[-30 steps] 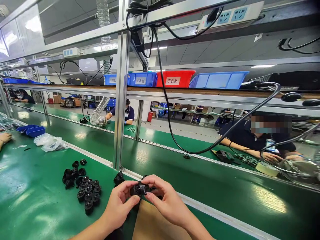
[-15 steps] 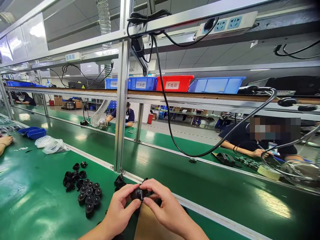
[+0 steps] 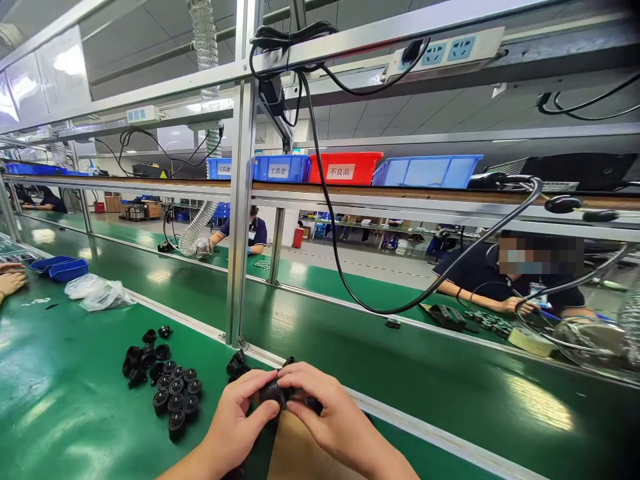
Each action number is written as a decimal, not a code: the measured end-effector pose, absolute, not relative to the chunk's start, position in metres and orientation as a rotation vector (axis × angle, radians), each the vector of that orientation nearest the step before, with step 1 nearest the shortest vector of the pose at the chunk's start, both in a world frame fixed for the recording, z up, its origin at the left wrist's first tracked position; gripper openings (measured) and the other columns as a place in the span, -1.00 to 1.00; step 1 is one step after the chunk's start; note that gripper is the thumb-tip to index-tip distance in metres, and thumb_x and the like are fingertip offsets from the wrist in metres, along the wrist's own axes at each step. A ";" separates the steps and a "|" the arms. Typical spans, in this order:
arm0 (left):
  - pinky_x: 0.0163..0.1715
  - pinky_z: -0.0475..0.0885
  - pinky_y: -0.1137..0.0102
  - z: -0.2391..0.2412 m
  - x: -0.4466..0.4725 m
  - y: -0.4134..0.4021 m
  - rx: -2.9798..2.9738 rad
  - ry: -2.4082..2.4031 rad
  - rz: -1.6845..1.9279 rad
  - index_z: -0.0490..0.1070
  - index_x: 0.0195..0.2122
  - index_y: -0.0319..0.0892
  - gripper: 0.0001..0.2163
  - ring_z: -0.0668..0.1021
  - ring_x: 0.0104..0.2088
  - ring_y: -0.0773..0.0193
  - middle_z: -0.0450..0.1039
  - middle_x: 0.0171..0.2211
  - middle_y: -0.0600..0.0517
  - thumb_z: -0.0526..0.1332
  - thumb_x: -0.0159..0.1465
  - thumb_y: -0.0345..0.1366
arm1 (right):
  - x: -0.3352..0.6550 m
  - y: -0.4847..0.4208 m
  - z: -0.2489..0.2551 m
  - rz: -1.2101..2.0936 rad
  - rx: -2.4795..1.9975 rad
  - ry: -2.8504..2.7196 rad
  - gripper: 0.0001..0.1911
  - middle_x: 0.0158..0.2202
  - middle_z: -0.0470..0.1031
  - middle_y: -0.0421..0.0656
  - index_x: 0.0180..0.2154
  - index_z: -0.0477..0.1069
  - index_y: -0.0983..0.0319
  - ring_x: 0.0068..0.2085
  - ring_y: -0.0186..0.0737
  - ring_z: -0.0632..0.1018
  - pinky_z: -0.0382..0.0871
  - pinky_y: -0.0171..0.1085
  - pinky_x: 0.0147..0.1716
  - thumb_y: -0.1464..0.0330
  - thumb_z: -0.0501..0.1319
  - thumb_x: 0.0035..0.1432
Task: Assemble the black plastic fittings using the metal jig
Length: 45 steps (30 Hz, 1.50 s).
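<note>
Between my two hands is a small round black plastic part, partly covered by the fingers. My left hand pinches it from the left, thumb below and fingers over the top. From the right, my right hand grips the same part with thumb and fingertips. A brown cardboard piece lies under my hands. More black parts sit just beyond my left hand, and a group of round black parts stands on the green table to the left.
A clear plastic bag and blue trays lie at the left, near another person's hand. An upright metal post rises ahead. A black cable hangs from above. Blue bins and a red bin line the shelf. Co-workers sit opposite.
Both hands stay closed on the black part, which has turned slightly between the fingers. The whole view has shifted a little, so the surroundings appear slightly further left.
</note>
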State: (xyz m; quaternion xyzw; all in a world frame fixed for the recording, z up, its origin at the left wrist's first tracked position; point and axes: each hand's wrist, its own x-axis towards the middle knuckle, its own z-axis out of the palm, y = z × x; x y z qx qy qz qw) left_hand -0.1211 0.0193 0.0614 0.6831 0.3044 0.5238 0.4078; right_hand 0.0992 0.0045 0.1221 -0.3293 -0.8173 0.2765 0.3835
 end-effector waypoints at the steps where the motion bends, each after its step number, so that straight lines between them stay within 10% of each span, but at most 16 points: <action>1: 0.19 0.53 0.22 0.061 -0.122 0.020 1.756 0.788 1.325 0.63 0.14 0.04 -0.68 0.63 0.11 0.01 0.63 0.09 -0.08 0.41 0.37 -0.18 | 0.099 0.005 0.122 0.684 -0.858 -2.092 -0.72 0.04 0.60 -0.09 0.01 0.56 0.08 0.05 -0.06 0.59 0.47 -0.14 0.05 0.47 0.25 0.33; 26: 0.15 0.61 0.20 0.058 -0.127 0.021 1.652 0.782 1.283 0.55 0.24 0.06 -0.50 0.69 0.07 -0.01 0.67 0.08 -0.07 0.48 0.27 -0.27 | 0.103 -0.001 0.124 0.358 -0.909 -2.321 -0.66 0.01 0.62 -0.07 0.12 0.47 0.06 -0.05 -0.04 0.59 0.39 -0.19 -0.13 0.43 0.19 0.36; 29: 0.11 0.62 0.23 0.057 -0.128 0.023 1.860 0.841 1.387 0.56 0.23 0.12 -0.48 0.71 0.01 0.02 0.71 0.02 -0.03 0.47 0.25 -0.36 | 0.092 0.000 0.114 0.411 -1.126 -2.212 -0.84 -0.18 0.65 -0.09 -0.08 0.51 0.13 -0.19 -0.05 0.61 0.32 -0.19 -0.23 0.28 0.17 0.43; 33: 0.14 0.60 0.24 0.057 -0.130 0.026 1.940 0.844 1.406 0.53 0.25 0.15 -0.43 0.71 0.00 0.04 0.71 0.00 0.01 0.48 0.23 -0.40 | 0.088 0.003 0.113 0.408 -1.290 -2.139 -0.42 -0.45 0.53 -0.11 -0.44 0.39 0.17 -0.42 -0.14 0.48 0.13 -0.18 -0.38 0.10 -0.11 0.56; 39: 0.10 0.63 0.30 0.057 -0.128 0.026 1.662 0.840 1.343 0.51 0.29 0.05 -0.50 0.71 0.04 0.05 0.69 0.06 -0.03 0.43 0.31 -0.29 | 0.108 0.003 0.129 0.534 -0.943 -2.182 -0.61 0.03 0.57 -0.09 0.22 0.38 0.05 -0.10 -0.11 0.57 0.38 -0.21 -0.13 0.38 0.13 0.41; 45: 0.14 0.63 0.26 0.059 -0.128 0.025 1.831 0.855 1.465 0.57 0.21 0.14 -0.47 0.72 0.04 0.03 0.71 0.04 0.02 0.48 0.24 -0.42 | 0.095 0.007 0.111 0.649 -0.938 -2.081 -0.77 -0.12 0.56 -0.11 -0.01 0.47 0.12 -0.14 -0.10 0.53 0.39 -0.16 -0.13 0.40 0.26 0.30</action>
